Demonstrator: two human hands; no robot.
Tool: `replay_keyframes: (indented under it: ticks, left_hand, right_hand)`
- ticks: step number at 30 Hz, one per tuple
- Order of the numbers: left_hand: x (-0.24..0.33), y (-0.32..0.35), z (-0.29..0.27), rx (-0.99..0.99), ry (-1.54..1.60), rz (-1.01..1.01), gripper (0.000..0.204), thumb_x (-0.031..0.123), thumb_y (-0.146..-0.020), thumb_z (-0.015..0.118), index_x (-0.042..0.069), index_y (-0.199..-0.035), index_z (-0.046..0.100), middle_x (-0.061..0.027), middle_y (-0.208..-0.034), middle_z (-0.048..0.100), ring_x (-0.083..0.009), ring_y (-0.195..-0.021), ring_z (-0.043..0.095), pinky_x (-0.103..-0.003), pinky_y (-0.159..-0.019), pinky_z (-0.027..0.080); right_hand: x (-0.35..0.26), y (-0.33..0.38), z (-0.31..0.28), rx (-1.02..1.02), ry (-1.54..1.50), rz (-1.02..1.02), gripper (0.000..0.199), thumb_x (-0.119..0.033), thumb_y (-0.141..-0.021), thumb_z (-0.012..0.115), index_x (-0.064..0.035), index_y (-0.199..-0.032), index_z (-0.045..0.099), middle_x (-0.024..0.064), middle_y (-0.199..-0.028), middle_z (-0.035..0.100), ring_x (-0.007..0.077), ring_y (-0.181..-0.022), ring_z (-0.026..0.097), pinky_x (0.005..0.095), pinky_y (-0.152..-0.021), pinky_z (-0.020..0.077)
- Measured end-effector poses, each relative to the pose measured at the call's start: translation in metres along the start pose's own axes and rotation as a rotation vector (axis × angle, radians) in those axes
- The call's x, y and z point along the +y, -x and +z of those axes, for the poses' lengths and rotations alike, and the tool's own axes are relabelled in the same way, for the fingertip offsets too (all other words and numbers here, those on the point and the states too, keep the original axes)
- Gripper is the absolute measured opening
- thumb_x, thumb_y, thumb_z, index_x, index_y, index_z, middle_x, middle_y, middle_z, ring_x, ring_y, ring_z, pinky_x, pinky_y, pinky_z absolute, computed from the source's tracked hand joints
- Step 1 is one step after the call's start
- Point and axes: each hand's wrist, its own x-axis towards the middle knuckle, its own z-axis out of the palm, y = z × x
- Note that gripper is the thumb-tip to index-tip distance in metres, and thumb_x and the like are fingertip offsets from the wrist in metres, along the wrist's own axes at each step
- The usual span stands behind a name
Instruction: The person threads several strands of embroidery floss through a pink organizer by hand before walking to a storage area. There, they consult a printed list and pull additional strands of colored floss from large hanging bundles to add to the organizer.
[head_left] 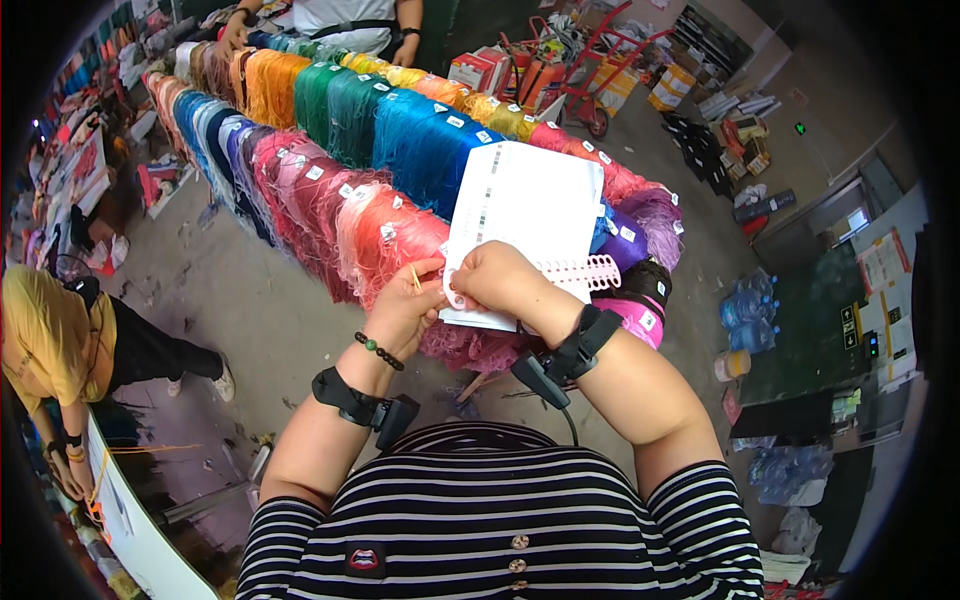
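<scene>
White paper sheets [520,195] with printed rows lie on top of hanging thread hanks. Over the sheets is a pink strip with punched holes [590,272], a thread-holder card by its look. My right hand [500,280] is closed in a pinch at the strip's left end, and its back hides the strip's middle. Close beside it, my left hand [405,305] has thumb and fingers pressed together. A thin pale-yellow strand [416,277] shows between them, partly hidden. Salmon-pink hanks [390,235] hang just beyond my left hand.
Rows of coloured hanks, such as blue [425,135] and orange [272,85], stretch away leftward on a rack. One person [350,20] stands at its far end; another in yellow [50,330] bends over a white board [140,530] at left. A red hand truck [598,122] stands beyond.
</scene>
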Motion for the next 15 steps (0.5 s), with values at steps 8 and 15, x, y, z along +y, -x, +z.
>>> replay_keyframes:
  ticks: [8, 15]
  left_hand:
    - [-0.010, 0.000, -0.006, 0.062, -0.181, 0.134, 0.039, -0.007, -0.085, 0.058, 0.002, -0.120, 0.042, -0.0112, -0.091, 0.067, -0.0065, -0.060, 0.056, -0.016, -0.048, 0.041]
    - [0.000, 0.008, -0.026, 0.198, -0.396, 0.200, 0.034, -0.004, -0.087, 0.058, 0.002, -0.116, 0.043, -0.0072, -0.083, 0.065, -0.0083, -0.063, 0.060, -0.018, -0.052, 0.045]
  right_hand:
    - [-0.011, 0.001, 0.009, 0.050, 0.265, -0.087, 0.026, -0.019, -0.085, 0.059, -0.0009, -0.068, 0.066, 0.0086, -0.057, 0.064, 0.0146, -0.047, 0.060, 0.0288, -0.051, 0.0498]
    - [0.013, 0.002, 0.017, -0.007, -0.244, -0.033, 0.019, -0.020, -0.087, 0.061, -0.0008, -0.086, 0.060, 0.0113, -0.068, 0.068, 0.0191, -0.056, 0.065, 0.0322, -0.057, 0.0513]
